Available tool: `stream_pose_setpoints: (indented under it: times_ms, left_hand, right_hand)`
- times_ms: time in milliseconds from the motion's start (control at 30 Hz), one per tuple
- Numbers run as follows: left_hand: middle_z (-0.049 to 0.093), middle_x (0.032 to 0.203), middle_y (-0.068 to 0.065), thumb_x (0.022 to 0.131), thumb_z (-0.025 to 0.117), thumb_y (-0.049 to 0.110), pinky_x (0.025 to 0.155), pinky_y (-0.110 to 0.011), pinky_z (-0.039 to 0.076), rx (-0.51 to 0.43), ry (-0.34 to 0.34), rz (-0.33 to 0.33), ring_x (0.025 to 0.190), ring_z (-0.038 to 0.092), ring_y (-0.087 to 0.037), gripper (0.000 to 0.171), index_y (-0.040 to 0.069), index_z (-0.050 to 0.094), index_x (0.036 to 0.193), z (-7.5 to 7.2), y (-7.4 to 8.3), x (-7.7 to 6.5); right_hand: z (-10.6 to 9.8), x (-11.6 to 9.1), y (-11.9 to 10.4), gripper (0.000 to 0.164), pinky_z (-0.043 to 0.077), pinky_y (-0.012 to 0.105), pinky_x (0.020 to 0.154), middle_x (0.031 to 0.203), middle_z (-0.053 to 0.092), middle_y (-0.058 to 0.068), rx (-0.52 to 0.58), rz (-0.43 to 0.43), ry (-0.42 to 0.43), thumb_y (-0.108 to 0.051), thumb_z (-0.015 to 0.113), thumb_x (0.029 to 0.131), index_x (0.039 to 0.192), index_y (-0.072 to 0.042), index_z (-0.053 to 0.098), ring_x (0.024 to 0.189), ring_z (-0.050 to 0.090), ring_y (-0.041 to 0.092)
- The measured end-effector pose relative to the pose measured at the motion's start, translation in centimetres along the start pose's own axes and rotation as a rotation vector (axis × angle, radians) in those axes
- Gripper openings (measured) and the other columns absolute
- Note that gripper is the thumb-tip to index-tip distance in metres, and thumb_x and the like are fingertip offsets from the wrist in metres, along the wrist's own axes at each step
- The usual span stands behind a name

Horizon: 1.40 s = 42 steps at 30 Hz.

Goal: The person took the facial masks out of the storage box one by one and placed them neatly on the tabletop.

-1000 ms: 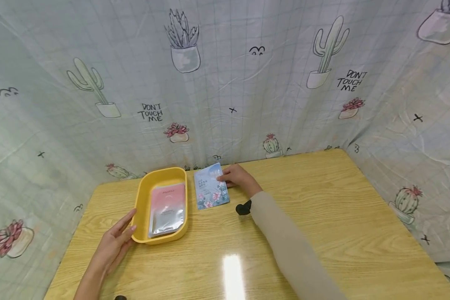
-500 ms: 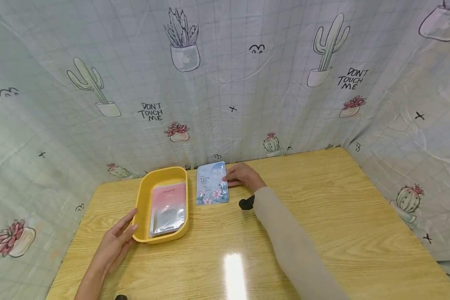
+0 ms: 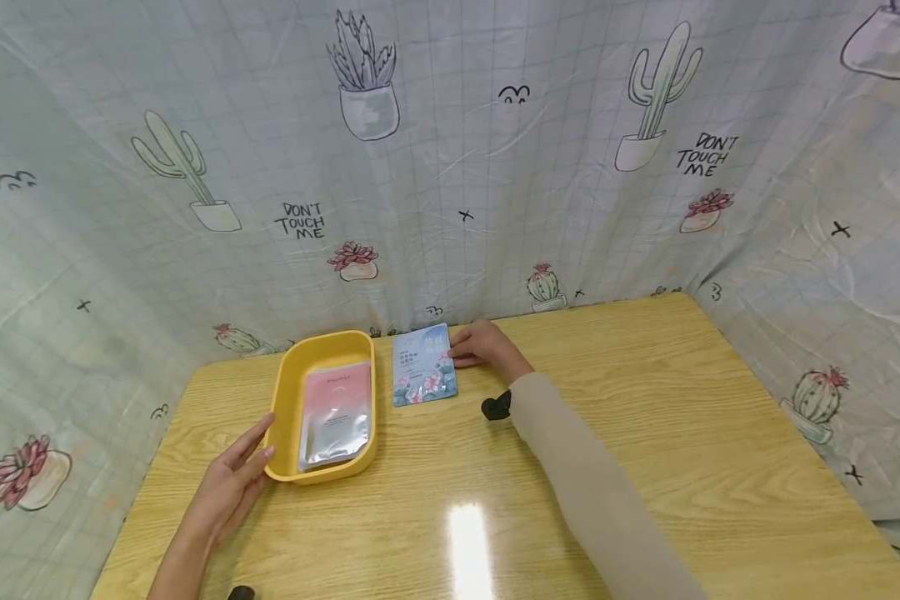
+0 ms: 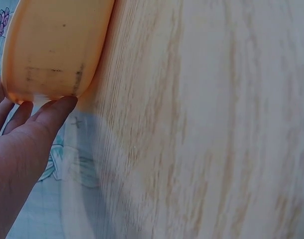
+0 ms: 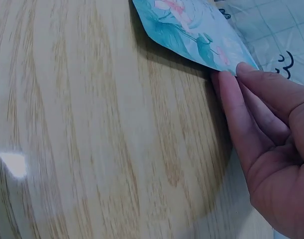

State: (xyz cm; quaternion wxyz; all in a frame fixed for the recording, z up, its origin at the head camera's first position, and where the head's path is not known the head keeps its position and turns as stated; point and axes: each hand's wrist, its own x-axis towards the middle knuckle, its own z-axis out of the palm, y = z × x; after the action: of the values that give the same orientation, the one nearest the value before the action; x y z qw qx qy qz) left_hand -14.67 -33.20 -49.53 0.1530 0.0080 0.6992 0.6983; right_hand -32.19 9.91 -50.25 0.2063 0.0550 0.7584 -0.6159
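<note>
At the table's back edge, my right hand (image 3: 486,346) pinches the right edge of a blue floral face mask packet (image 3: 423,365) between thumb and fingers. The right wrist view shows the packet (image 5: 189,30) tilted, its near edge raised over the wood. To its left stands a yellow plastic bin (image 3: 375,417) holding a pink and silver face mask packet (image 3: 336,417), with another silver edge showing beneath. Fairly straight fingers of my left hand (image 3: 228,483) touch the bin's outer left side. In the left wrist view, those fingertips (image 4: 67,102) rest along the bin's wall (image 4: 57,45).
A wood-grain table (image 3: 615,400) carries everything. A cactus-print curtain (image 3: 450,167) hangs right behind its back edge and along both sides. Black wrist-worn pieces show near my right sleeve (image 3: 570,467) and at the bottom left.
The blue packet has turned a little, now lying straighter and slightly farther back. My right hand has shifted slightly right and back with it. My left hand stays on the bin.
</note>
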Motion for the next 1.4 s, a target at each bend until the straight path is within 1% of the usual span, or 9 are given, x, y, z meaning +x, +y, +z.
stream_pose_setpoints:
  times_ms: [267, 433, 600, 700, 900, 1033, 1133, 1233, 1400]
  left_hand:
    - [-0.011, 0.169, -0.015, 0.108, 0.053, 0.017, 0.092, -0.016, 0.051, 0.006, 0.006, -0.009, 0.123, 0.050, 0.009, 0.067, 0.016, 0.018, 0.165, -0.1, 0.1, -0.2]
    - [-0.010, 0.170, -0.013, 0.107, 0.054, 0.018, 0.083, -0.017, 0.051, 0.020, 0.021, -0.022, 0.118, 0.051, 0.006, 0.066, 0.018, 0.021, 0.164, -0.1, 0.2, -0.1]
    - [-0.010, 0.170, -0.013, 0.108, 0.053, 0.015, 0.087, -0.016, 0.051, -0.003, 0.013, -0.004, 0.122, 0.051, 0.008, 0.066, 0.016, 0.019, 0.164, -0.2, 0.3, -0.2]
    - [-0.010, 0.170, -0.014, 0.108, 0.052, 0.015, 0.092, -0.017, 0.051, -0.017, 0.011, 0.000, 0.124, 0.051, 0.008, 0.066, 0.014, 0.019, 0.164, -0.1, 0.3, -0.2]
    - [-0.012, 0.169, -0.016, 0.108, 0.053, 0.015, 0.093, -0.017, 0.050, -0.012, 0.010, -0.007, 0.123, 0.050, 0.010, 0.067, 0.012, 0.018, 0.164, 0.2, 0.3, 0.0]
    - [-0.012, 0.169, -0.016, 0.108, 0.053, 0.014, 0.095, -0.017, 0.050, -0.012, 0.006, -0.004, 0.124, 0.050, 0.010, 0.067, 0.012, 0.017, 0.164, 0.2, 0.3, 0.0]
    - [-0.013, 0.169, -0.017, 0.108, 0.053, 0.014, 0.095, -0.017, 0.050, -0.015, 0.002, 0.001, 0.124, 0.050, 0.009, 0.067, 0.011, 0.016, 0.164, 0.2, 0.2, -0.1]
    - [-0.013, 0.169, -0.017, 0.108, 0.053, 0.013, 0.094, -0.017, 0.050, -0.017, -0.001, 0.005, 0.124, 0.050, 0.009, 0.067, 0.011, 0.016, 0.164, 0.1, 0.2, 0.0]
    - [-0.012, 0.169, -0.017, 0.108, 0.052, 0.013, 0.095, -0.017, 0.050, -0.012, 0.001, 0.004, 0.124, 0.050, 0.010, 0.066, 0.011, 0.017, 0.164, 0.1, 0.3, 0.0]
  right_hand:
    - [-1.1, -0.6, -0.4, 0.027, 0.060, 0.038, 0.087, 0.108, 0.073, 0.020, 0.006, -0.006, -0.086, -0.004, 0.066, 0.099, 0.123, 0.008, 0.069, 0.094, 0.074, 0.027]
    - [-2.2, -1.4, -1.3, 0.027, 0.057, 0.045, 0.092, 0.110, 0.071, 0.025, -0.066, -0.067, -0.113, -0.007, 0.062, 0.102, 0.123, 0.010, 0.067, 0.101, 0.071, 0.036]
    - [-2.4, -1.7, -2.9, 0.027, 0.056, 0.049, 0.095, 0.111, 0.070, 0.026, -0.170, -0.129, -0.143, -0.012, 0.061, 0.103, 0.116, 0.010, 0.069, 0.104, 0.068, 0.040]
    - [-2.4, -1.8, -3.6, 0.029, 0.055, 0.049, 0.095, 0.112, 0.071, 0.025, -0.245, -0.186, -0.151, -0.014, 0.061, 0.104, 0.119, 0.010, 0.069, 0.106, 0.068, 0.039]
    - [-1.6, -2.4, -4.2, 0.033, 0.059, 0.040, 0.089, 0.114, 0.073, 0.022, -0.403, -0.337, -0.185, -0.015, 0.062, 0.103, 0.126, 0.008, 0.068, 0.106, 0.070, 0.034]
    - [-0.7, -3.0, -4.3, 0.031, 0.058, 0.035, 0.088, 0.117, 0.073, 0.015, -0.575, -0.485, -0.186, -0.020, 0.063, 0.103, 0.125, 0.000, 0.072, 0.106, 0.070, 0.028]
    - [0.0, -3.3, -4.2, 0.028, 0.057, 0.030, 0.087, 0.119, 0.074, 0.007, -0.680, -0.566, -0.170, -0.024, 0.062, 0.104, 0.123, -0.009, 0.075, 0.106, 0.069, 0.020]
    - [0.6, -3.7, -4.3, 0.027, 0.056, 0.028, 0.088, 0.120, 0.074, 0.005, -0.708, -0.618, -0.178, -0.024, 0.063, 0.104, 0.123, -0.011, 0.075, 0.106, 0.070, 0.018]
    - [1.7, -4.1, -4.7, 0.026, 0.056, 0.026, 0.087, 0.120, 0.074, 0.003, -0.693, -0.682, -0.188, -0.025, 0.064, 0.103, 0.123, -0.013, 0.076, 0.105, 0.070, 0.016]
